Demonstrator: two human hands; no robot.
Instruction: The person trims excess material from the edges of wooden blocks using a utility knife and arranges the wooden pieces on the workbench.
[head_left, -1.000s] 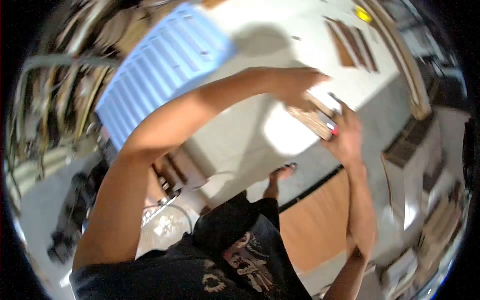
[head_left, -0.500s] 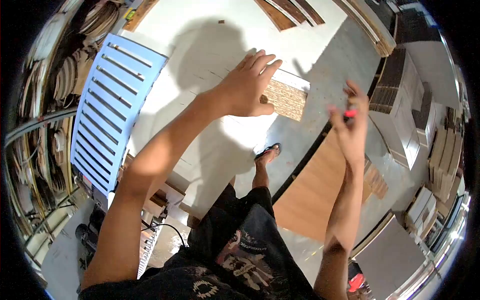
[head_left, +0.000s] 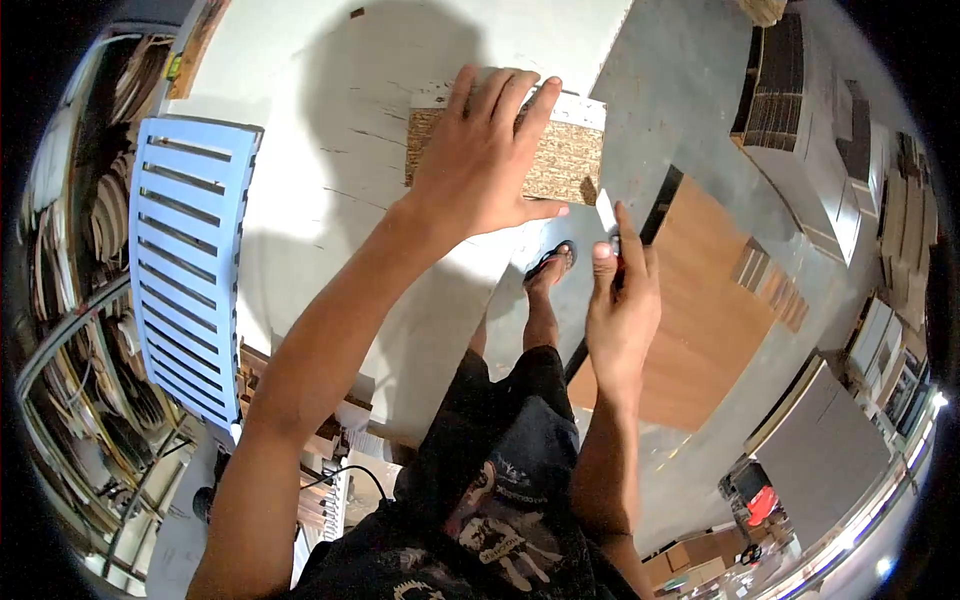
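My left hand (head_left: 475,165) lies across a flat brown block (head_left: 565,165) with a streaky, layered surface and a white strip along its far side. Its fingers are spread, and the thumb points along the near edge. The block rests on a white tabletop (head_left: 290,140), its right end sticking out past the table edge. In my right hand (head_left: 625,310) is a utility knife (head_left: 606,215), its pale blade pointing up at the block's near right corner. The fingers are closed round the handle, which is mostly hidden. Whether the blade touches the block I cannot tell.
A blue slatted panel (head_left: 185,260) stands at the table's left side. A brown sheet (head_left: 690,310) lies low on the right, with stacked boards (head_left: 775,90) beyond it. My sandalled foot (head_left: 550,262) is on the floor below the block. Shelves of curved pieces (head_left: 110,240) line the far left.
My right hand has moved left and down, close to the block, and the knife blade now shows clearly. My left hand has shifted further over the block. The whole view has turned slightly.
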